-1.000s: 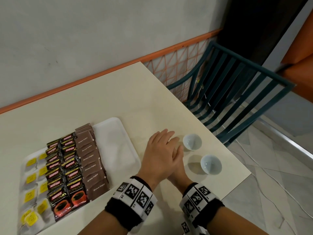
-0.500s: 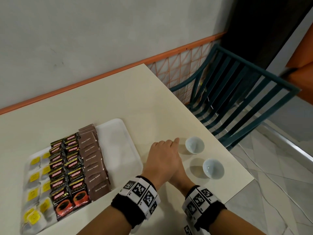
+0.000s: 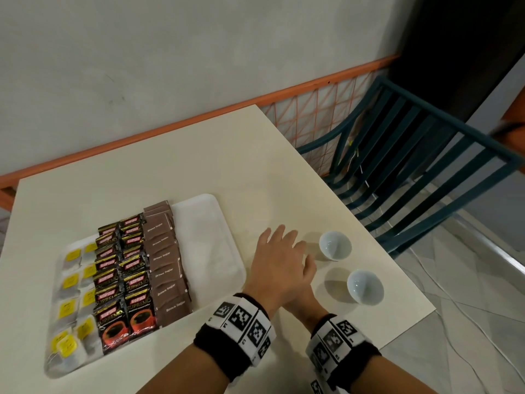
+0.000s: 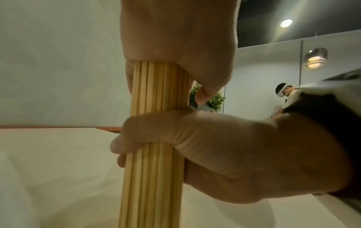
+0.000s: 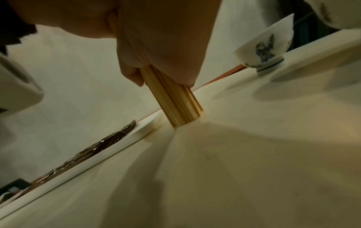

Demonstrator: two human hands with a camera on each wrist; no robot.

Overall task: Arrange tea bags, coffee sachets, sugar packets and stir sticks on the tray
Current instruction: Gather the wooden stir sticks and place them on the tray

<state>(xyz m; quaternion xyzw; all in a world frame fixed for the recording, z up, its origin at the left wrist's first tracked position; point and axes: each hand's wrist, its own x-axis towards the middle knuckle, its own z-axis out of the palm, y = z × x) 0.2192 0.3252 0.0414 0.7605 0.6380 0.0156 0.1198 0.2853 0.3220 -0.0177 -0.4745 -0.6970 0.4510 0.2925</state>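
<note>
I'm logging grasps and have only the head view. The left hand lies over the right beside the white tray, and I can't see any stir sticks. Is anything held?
Observer: Yes. The left wrist view shows the right hand gripping a bundle of pale wooden stir sticks.
Operator: And the left hand?
Observer: The left hand presses its palm on the bundle's top end.
Operator: Is the bundle lifted?
Observer: No. In the right wrist view it stands on end, with its lower end on the cream table.
</note>
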